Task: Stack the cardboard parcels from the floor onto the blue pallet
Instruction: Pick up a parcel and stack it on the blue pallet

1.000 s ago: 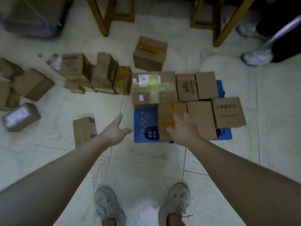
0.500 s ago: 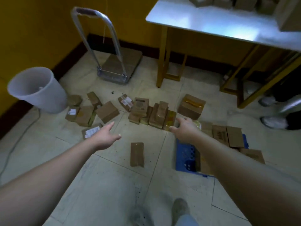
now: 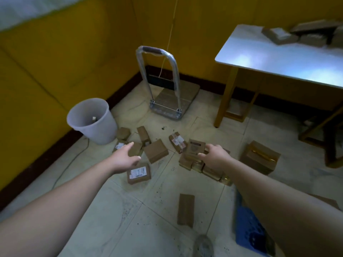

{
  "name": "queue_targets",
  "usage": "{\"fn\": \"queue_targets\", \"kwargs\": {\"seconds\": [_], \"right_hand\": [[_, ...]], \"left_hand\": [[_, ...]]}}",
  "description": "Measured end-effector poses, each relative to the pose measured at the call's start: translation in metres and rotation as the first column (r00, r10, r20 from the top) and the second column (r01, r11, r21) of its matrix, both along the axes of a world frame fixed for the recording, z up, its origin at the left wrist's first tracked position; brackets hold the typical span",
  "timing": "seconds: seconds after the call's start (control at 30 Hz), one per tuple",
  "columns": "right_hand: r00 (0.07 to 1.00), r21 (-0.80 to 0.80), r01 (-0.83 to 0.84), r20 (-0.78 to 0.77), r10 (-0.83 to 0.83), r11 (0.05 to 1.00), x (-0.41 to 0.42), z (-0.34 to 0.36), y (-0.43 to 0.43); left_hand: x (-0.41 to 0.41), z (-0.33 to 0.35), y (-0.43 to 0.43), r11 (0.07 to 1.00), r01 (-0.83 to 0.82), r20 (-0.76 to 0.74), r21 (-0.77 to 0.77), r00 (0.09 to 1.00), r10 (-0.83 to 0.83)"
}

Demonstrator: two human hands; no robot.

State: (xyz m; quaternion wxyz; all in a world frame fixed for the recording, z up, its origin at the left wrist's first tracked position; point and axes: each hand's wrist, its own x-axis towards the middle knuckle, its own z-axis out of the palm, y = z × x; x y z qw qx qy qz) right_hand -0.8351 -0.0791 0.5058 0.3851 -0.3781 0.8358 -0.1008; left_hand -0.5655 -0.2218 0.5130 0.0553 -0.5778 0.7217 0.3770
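Left hand [image 3: 124,158] is open and loose, just by the labelled parcel [image 3: 138,173] on the floor. Right hand [image 3: 213,157] is at the upright parcel [image 3: 195,148] in the pile, can't tell if it's gripping.

Left hand [image 3: 123,158], right hand [image 3: 213,156] over scattered parcels [image 3: 156,153]

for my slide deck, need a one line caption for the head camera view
Left hand and right hand reach toward cardboard parcels scattered on the floor, blue pallet lower right.
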Motion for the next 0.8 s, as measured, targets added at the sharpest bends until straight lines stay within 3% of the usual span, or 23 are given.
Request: {"fn": "queue_targets", "kwargs": {"seconds": [0.23,0.63,0.8], "right_hand": [[1.0,0.023,-0.01,0.004,0.01,1.0,0.02,-0.012,-0.084],[0.977,0.064,0.214,-0.013,-0.213,0.975,0.096,-0.041,-0.239],[0.961,0.076,0.272,0.026,-0.275,0.959,0.099,-0.066,-0.275]], "left_hand": [[0.008,-0.007,-0.083,0.998,0.055,0.036,-0.022,0.998,-0.054],[0.045,-0.025,-0.288,0.949,0.312,0.038,0.036,0.949,-0.314],[0.023,-0.045,-0.341,0.932,0.358,0.081,0.052,0.929,-0.361]]}}
